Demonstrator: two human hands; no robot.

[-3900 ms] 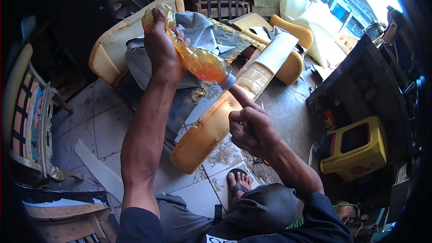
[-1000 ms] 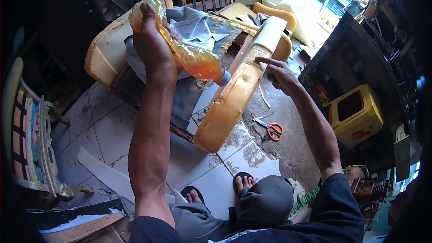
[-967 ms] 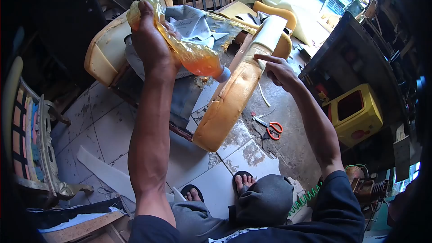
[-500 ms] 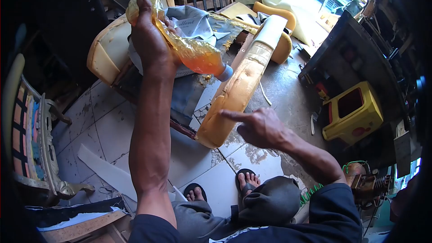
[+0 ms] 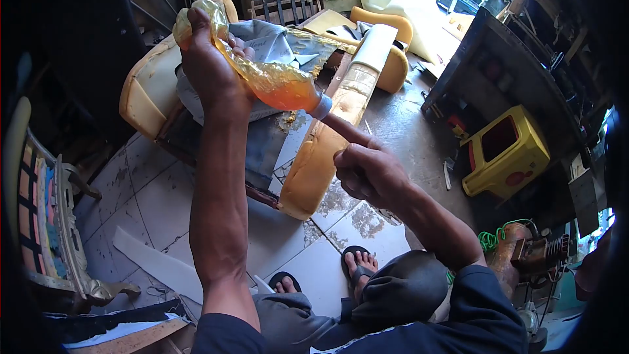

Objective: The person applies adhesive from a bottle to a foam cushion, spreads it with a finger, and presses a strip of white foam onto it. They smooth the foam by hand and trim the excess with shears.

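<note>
My left hand [image 5: 213,69] is closed around a crumpled clear plastic bottle [image 5: 285,92] with orange liquid inside. The bottle tilts down to the right, its pale blue cap [image 5: 321,106] at the low end. My right hand [image 5: 373,169] holds nothing; its index finger stretches out to the bottle's mouth while the other fingers curl in. The fingertip appears to touch the cap, though its exact contact is hard to see. Below lies a foam-padded armrest [image 5: 306,177] of a chair frame, partly covered with white material near its far end.
A second foam-padded side [image 5: 149,85] stands to the left. A yellow plastic stool [image 5: 508,151] lies at the right, beside a dark panel. A carved chair frame [image 5: 72,242] stands at far left. A white strip [image 5: 154,255] lies on the tiled floor.
My right hand has moved up from the armrest's surface, bringing its index finger to the bottle's mouth. The left hand still holds the bottle, and the view has shifted slightly.
</note>
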